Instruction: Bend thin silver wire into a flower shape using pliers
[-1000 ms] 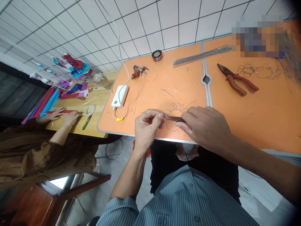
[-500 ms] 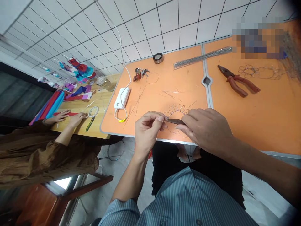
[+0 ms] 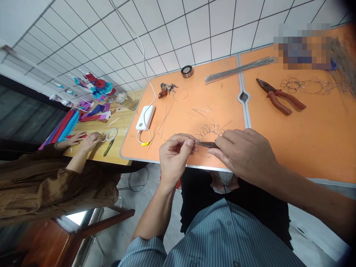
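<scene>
My left hand (image 3: 174, 157) pinches a thin wire at the near edge of the orange table (image 3: 319, 141). My right hand (image 3: 244, 154) is closed around small dark pliers (image 3: 208, 144), whose tip meets the wire at my left fingertips. Just behind the pliers lies a looped wire flower shape (image 3: 210, 130) on the table, partly hidden by my hands.
Red-handled pliers (image 3: 280, 99), a bundle of straight wires (image 3: 239, 68), a finished wire flower (image 3: 306, 85), a tape roll (image 3: 187, 71), keys (image 3: 166, 89) and a white power bank (image 3: 145, 117) lie on the table. Another person (image 3: 55, 181) works at the wooden table on the left.
My hands stay almost where they were, holding wire and pliers. The view has shifted slightly. The other person's hands moved a little on the left table.
</scene>
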The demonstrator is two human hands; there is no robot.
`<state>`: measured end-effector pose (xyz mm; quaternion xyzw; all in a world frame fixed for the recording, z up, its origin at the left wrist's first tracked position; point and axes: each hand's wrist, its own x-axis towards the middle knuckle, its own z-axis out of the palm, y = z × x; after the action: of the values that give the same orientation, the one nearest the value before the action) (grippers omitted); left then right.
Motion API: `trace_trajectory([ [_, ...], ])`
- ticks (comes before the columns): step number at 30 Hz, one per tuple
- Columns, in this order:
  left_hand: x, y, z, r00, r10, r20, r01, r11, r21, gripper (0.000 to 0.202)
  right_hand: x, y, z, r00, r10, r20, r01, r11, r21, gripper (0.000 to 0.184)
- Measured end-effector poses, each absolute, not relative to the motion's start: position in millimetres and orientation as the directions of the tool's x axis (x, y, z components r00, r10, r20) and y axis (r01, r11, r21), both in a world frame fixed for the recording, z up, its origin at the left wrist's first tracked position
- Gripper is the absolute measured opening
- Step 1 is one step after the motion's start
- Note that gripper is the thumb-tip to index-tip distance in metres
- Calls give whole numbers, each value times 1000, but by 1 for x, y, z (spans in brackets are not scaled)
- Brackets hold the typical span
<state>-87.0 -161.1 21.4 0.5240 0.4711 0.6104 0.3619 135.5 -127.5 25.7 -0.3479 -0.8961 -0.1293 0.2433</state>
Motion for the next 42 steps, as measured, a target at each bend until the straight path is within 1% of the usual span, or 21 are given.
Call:
trace_trajectory([
  [9, -86, -161, 24, -197, 939, 282, 73, -273, 959, 23, 135, -128, 29, -644, 589, 488, 690, 722, 40, 45],
  [16, -88, -160, 22, -177, 934, 310, 32, -309, 950, 18, 134, -126, 27, -645, 573, 505, 676, 737, 27, 47],
  [21, -88, -158, 21, -185, 927, 325, 49, -322, 946, 21, 134, -125, 26, -642, 589, 491, 671, 741, -11, 47],
  [30, -90, -158, 18, -172, 917, 361, 69, -354, 933, 16, 133, -124, 27, -631, 611, 478, 669, 740, -62, 48],
  [34, -92, -156, 16, -153, 906, 395, 83, -387, 918, 16, 133, -124, 28, -624, 648, 437, 661, 736, -147, 48],
  [38, -93, -155, 15, -146, 901, 409, 80, -401, 913, 13, 134, -124, 30, -603, 696, 389, 645, 713, -275, 45],
  [42, -93, -155, 16, -132, 904, 407, 64, -402, 914, 12, 134, -124, 35, -628, 708, 322, 585, 703, -405, 39],
])
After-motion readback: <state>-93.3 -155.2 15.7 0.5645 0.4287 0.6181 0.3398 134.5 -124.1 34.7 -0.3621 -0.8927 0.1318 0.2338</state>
